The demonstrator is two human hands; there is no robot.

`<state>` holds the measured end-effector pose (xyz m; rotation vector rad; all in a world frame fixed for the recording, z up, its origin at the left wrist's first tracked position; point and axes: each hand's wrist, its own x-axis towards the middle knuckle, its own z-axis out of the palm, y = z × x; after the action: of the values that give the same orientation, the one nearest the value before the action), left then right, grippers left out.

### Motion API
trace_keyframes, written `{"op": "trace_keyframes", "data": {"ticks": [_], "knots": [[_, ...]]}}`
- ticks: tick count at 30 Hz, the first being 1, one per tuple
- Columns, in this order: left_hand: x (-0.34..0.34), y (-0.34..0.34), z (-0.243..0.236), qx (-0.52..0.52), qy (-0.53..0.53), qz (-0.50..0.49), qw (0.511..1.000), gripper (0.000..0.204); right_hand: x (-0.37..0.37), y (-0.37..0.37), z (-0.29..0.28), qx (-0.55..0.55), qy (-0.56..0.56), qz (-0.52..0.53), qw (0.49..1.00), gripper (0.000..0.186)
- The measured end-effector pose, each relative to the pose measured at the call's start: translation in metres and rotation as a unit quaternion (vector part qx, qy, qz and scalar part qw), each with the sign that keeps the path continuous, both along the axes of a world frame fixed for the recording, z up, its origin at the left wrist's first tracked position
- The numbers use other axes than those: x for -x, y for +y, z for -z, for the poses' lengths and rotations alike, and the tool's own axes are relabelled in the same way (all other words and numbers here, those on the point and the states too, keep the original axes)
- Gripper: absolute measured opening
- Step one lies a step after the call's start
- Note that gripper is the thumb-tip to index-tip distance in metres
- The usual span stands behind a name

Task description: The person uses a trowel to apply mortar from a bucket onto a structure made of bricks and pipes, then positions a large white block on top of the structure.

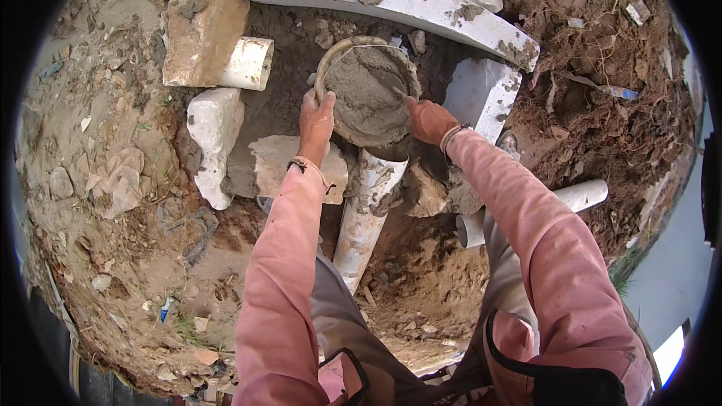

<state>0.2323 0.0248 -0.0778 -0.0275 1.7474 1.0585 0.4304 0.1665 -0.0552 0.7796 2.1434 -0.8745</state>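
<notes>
Head view shows us the bucket (323, 75) at the scene's middle, its round mouth facing up toward us, its long axis running roughly along our line of sight. Grey mortar (362, 98) lies inside. Our left hand (316, 122) and right hand (432, 120) grip opposite sides of its rim. Nearer, a white pipe (365, 225) points toward us; a white stone (216, 143) lies left, a white block (481, 98) right, and a curved slab (436, 13) far.

The 1 view, from the left of 2 head-worn fisheye cameras, looks steeply down past pink sleeves (274, 263) onto a near mortar bucket (329, 61), reaching the right edge of the dirt ground (429, 271).
</notes>
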Motion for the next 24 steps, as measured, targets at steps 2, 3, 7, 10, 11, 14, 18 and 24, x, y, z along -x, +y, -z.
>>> {"op": "trace_keyframes", "data": {"ticks": [2,3,7,10,11,14,18,24], "knots": [[-0.019,0.010,-0.009,-0.028,0.030,-0.017,0.999,0.051,-0.018,-0.004,0.014,0.093,0.029,0.044,0.994,0.038],[-0.025,0.015,-0.012,-0.037,0.049,-0.006,0.998,0.051,-0.025,-0.012,0.032,0.068,0.089,0.050,0.992,0.039],[-0.016,0.011,-0.013,-0.042,0.033,-0.010,0.999,0.054,-0.024,-0.021,0.023,0.321,0.074,0.285,0.900,0.036],[0.003,0.006,-0.018,-0.001,-0.061,-0.045,0.997,0.061,-0.031,-0.004,-0.011,0.344,0.052,0.277,0.896,0.029],[0.013,-0.001,-0.013,0.003,-0.080,-0.062,0.995,0.064,-0.034,0.000,-0.021,0.376,0.052,0.293,0.878,0.025],[0.030,-0.019,-0.008,0.043,-0.077,-0.129,0.988,0.057,-0.033,0.027,-0.066,0.412,0.049,0.259,0.872,0.025],[0.002,-0.012,-0.024,-0.016,0.076,-0.248,0.966,0.071,-0.034,0.076,-0.135,0.353,0.092,0.250,0.897,0.039],[-0.058,0.129,-0.093,-0.169,-0.189,-0.319,0.913,0.068,-0.036,0.172,-0.162,-0.003,0.271,0.038,0.962,0.052]]}}
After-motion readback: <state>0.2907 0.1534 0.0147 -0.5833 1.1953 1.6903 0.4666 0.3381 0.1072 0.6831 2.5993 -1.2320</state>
